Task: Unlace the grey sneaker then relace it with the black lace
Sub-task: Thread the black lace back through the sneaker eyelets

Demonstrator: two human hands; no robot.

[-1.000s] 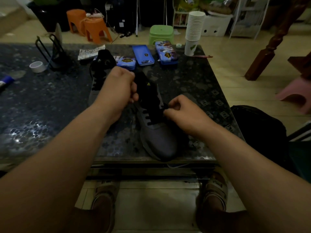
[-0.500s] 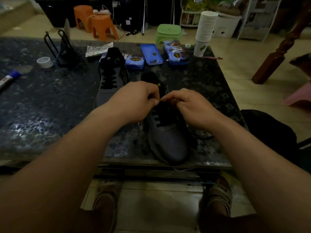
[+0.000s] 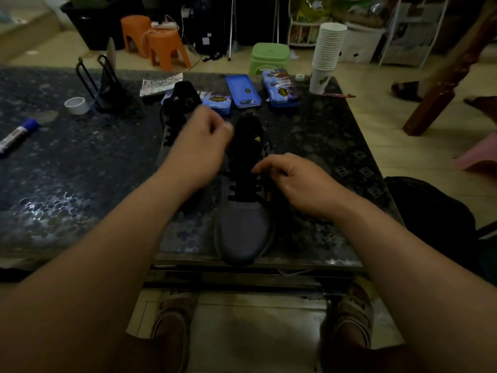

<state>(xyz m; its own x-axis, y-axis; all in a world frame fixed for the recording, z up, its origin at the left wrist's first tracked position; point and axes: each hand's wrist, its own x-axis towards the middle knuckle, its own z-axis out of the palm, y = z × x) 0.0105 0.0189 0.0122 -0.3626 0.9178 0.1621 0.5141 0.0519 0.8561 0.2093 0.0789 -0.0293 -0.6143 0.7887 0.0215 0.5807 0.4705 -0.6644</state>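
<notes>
Dim lighting. Dark speckled table (image 3: 80,170) on a pale tiled floor (image 3: 390,109). Beyond the far edge — 2 orange stools (image 3: 164,47), 1 green stool (image 3: 269,53). Right side: turned wooden post (image 3: 443,76), pink stool (image 3: 481,154).

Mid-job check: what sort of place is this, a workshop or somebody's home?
Probably a home living room: a low dark stone-patterned table, small orange stools and a green stool behind it, and a stack of paper cups.
</notes>
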